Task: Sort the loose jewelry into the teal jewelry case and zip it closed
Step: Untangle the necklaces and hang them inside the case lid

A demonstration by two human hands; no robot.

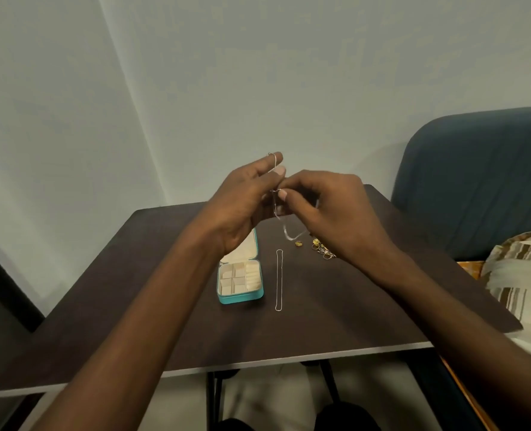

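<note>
Over a dark brown table point(335, 309) set against a pale wall, my left hand point(242, 206) and right hand point(329, 209) both pinch a thin silver chain point(289, 236), raised above the tabletop with a loop sagging between them. Below my left hand the teal case point(240, 283) lies open. A second chain point(279, 279) lies stretched out just beside it, and a small heap of gold pieces point(320, 248) sits under my right wrist.

The open case point(240, 281) lies on the surface point(351, 306). Just right of the case lies a chain point(279, 279), stretched front to back. Behind and right of the case sits a heap of rings point(321, 248). Above the case's far end, both hands point(242, 206) point(329, 209) hold a second chain point(284, 225).
</note>
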